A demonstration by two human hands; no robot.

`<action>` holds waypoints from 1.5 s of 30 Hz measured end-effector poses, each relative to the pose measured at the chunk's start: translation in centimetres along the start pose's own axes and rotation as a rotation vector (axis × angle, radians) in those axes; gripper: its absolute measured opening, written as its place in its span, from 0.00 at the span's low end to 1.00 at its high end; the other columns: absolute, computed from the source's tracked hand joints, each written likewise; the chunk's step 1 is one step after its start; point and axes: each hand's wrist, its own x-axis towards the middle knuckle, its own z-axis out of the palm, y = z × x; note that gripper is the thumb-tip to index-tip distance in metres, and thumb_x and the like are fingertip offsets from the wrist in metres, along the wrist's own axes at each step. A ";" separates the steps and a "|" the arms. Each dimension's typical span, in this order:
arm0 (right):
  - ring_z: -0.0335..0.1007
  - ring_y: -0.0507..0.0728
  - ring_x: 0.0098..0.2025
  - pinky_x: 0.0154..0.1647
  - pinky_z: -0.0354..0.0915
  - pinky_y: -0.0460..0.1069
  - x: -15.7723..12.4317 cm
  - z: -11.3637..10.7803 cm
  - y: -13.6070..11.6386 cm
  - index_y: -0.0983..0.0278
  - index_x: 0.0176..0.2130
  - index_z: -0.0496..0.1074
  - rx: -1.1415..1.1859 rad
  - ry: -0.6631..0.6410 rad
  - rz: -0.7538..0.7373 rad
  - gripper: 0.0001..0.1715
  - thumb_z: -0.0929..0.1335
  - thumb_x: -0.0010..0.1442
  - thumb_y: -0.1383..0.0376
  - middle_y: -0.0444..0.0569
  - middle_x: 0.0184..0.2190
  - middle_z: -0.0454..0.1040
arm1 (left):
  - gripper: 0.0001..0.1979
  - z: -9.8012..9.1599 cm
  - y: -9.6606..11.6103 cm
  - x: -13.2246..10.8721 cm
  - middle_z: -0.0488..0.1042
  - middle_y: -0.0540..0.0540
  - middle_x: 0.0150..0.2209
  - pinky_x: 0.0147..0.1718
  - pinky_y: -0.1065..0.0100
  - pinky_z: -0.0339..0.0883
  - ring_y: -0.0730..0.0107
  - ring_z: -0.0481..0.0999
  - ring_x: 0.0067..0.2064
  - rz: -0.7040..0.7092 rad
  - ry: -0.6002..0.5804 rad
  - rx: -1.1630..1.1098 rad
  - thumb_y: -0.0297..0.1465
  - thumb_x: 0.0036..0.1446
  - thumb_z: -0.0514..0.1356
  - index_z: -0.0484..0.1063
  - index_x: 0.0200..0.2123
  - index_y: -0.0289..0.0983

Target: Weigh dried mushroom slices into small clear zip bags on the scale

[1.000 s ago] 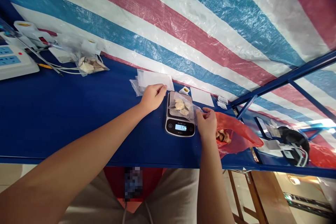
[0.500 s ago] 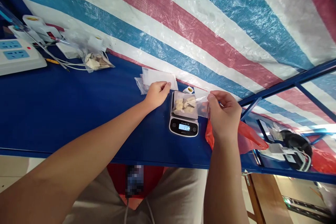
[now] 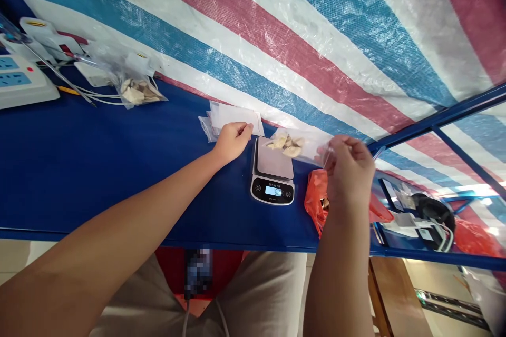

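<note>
My right hand [image 3: 350, 168] pinches the open-looking end of a clear plastic bag [image 3: 308, 147], with pale chunks [image 3: 288, 144] lying in its far end. The bag hangs over the back of a small digital scale [image 3: 275, 160], whose lit display [image 3: 273, 191] seems to read 0.0. My left hand [image 3: 234, 142] is closed beside the scale's left edge, at the front of a stack of flat clear bags and white paper [image 3: 236, 116]. Whether its fingers grip one of them is unclear.
A red plastic bag [image 3: 315, 197] lies right of the scale, partly behind my right forearm. At the left are a filled clear bag [image 3: 138, 91], cables and a power strip [image 3: 27, 84]. Striped sheeting [image 3: 253, 26] rises behind the blue table [image 3: 98, 168].
My right hand has lifted the bag of chunks off the scale and moved right. The display went from about 115 to about zero. My left hand has kept its place by the stack.
</note>
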 end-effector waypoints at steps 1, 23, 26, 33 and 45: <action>0.76 0.53 0.25 0.24 0.73 0.47 -0.3 -0.7 1.4 0.61 0.39 0.73 -0.017 0.011 0.071 0.17 0.76 0.50 0.58 0.43 0.32 0.76 | 0.21 0.0 0.0 0.1 0.60 0.53 0.16 0.30 0.65 0.58 0.70 0.65 0.24 -0.004 0.006 0.002 0.40 0.65 0.53 0.67 0.20 0.39; 0.40 0.49 0.23 0.23 0.45 0.48 -10.2 -5.6 10.9 0.56 0.21 0.45 -0.341 0.136 0.062 0.34 0.71 0.58 0.50 0.36 0.19 0.43 | 0.25 0.3 0.2 -0.2 0.50 0.54 0.21 0.27 0.65 0.50 0.75 0.52 0.25 0.037 0.150 -0.025 0.41 0.55 0.64 0.50 0.20 0.40; 0.41 0.49 0.23 0.24 0.46 0.48 -10.1 -5.7 10.9 0.56 0.21 0.46 -0.344 0.096 0.044 0.33 0.71 0.60 0.51 0.36 0.19 0.44 | 0.30 0.5 0.3 -0.1 0.41 0.55 0.21 0.26 0.64 0.44 0.75 0.44 0.25 -0.002 0.161 0.021 0.39 0.53 0.64 0.41 0.21 0.41; 0.43 0.50 0.23 0.24 0.48 0.48 -10.1 -5.6 10.8 0.57 0.21 0.47 -0.330 0.076 0.044 0.33 0.71 0.61 0.51 0.36 0.19 0.46 | 0.25 0.5 -0.3 0.1 0.41 0.54 0.20 0.24 0.65 0.43 0.75 0.44 0.24 -0.048 0.118 0.040 0.35 0.54 0.59 0.42 0.19 0.41; 0.75 0.60 0.50 0.45 0.72 0.53 -9.1 -5.1 10.7 0.63 0.53 0.69 -0.115 0.052 0.019 0.24 0.68 0.66 0.50 0.59 0.51 0.78 | 0.06 0.2 1.8 -1.3 0.76 0.45 0.40 0.44 0.61 0.68 0.63 0.74 0.44 0.428 0.016 0.157 0.36 0.63 0.59 0.70 0.39 0.39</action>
